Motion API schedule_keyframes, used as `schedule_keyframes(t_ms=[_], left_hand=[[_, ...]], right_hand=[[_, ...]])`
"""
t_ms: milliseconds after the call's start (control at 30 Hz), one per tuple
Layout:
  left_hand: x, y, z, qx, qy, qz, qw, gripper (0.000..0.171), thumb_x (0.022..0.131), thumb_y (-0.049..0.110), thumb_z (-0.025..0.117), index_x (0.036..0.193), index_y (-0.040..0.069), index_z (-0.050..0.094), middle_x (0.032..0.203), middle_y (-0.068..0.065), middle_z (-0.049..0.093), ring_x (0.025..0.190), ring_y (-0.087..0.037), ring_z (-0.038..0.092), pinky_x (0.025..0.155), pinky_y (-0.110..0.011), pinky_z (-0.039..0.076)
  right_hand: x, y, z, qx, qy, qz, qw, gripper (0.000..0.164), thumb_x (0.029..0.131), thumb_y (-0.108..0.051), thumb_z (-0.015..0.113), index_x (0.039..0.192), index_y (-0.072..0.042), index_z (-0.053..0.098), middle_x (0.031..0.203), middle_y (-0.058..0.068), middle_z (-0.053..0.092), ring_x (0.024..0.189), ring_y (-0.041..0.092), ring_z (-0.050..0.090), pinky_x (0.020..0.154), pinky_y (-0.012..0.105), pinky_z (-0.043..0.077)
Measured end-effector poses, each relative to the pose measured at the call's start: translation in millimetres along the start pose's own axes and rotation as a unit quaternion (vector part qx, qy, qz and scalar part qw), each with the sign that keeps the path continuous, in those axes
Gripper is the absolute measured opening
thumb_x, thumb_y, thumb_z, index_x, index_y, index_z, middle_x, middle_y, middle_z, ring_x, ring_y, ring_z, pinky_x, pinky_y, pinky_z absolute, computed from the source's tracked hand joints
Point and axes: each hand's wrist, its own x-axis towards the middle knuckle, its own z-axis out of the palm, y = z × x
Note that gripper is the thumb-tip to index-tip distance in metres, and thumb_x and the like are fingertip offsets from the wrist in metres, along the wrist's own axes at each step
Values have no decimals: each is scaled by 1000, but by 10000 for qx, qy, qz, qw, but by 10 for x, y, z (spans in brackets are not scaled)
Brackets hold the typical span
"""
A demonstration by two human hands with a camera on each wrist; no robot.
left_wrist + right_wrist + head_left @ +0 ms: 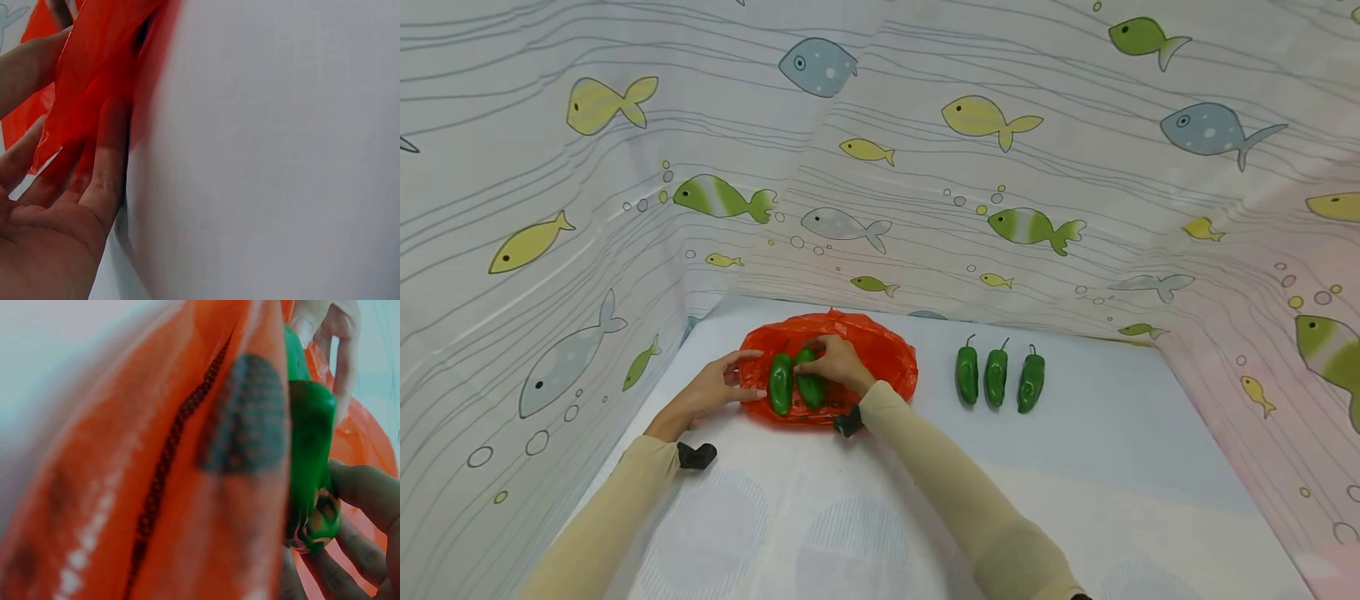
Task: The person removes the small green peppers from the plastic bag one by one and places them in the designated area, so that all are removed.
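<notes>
A red plastic bag (891,358) lies spread on the table, with two green peppers on it. My right hand (837,364) grips the right-hand green pepper (810,385) between thumb and fingers; its lower end also shows in the right wrist view, a green pepper (311,425) behind a fold of the bag. The other green pepper (781,385) lies just left of it. My left hand (711,389) is at the bag's left edge, thumb and fingers spread apart. In the left wrist view, fairly straight fingers (109,156) reach behind the red plastic (94,81) and touch it.
To the right of the bag, three green peppers (996,377) lie in a row on the white table (1112,433), stems pointing away. Fish-patterned cloth walls (925,192) rise behind and on both sides. Dark wrist-worn pieces (697,456) sit at both wrists.
</notes>
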Motion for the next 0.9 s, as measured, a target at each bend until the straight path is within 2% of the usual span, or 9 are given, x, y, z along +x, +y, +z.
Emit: schedule_keyframes(t_ms=[200,400,633,800,900], left_hand=[[2,-10,3,8,-3,-18,10000,86,86,14,85,157,10,37,153,-26,42,135,-42,48,92,-26,54],[-15,11,13,80,23,-32,10000,86,87,17,85,158,12,37,156,-24,39,137,-42,45,98,-30,51],[2,-21,13,139,25,3,9999,86,87,18,85,157,11,38,152,-25,43,133,-40,49,92,-25,53],[32,-45,10,123,94,-17,9999,84,85,17,87,155,12,41,147,-24,48,126,-36,53,89,-25,55],[27,-43,17,147,126,14,9998,84,84,18,87,154,12,42,145,-23,49,123,-35,54,87,-26,56]], right_hand=[[-20,-7,-13,53,52,56,10000,50,86,-27,86,130,-9,69,120,3,67,99,16,63,77,27,59],[-72,-44,-57,118,-85,103,9998,46,88,-26,85,129,-12,69,119,0,66,103,17,60,83,29,57],[-120,-19,-110,224,-98,-30,9997,44,87,-26,85,128,-17,70,122,-3,65,106,17,58,84,32,58],[-152,5,-153,347,-154,-175,9991,50,86,-24,86,132,-15,69,125,-3,64,106,19,56,84,40,60],[-185,-4,-179,395,-205,-250,9987,51,86,-23,86,134,-13,68,126,-2,63,100,20,60,83,43,60]])
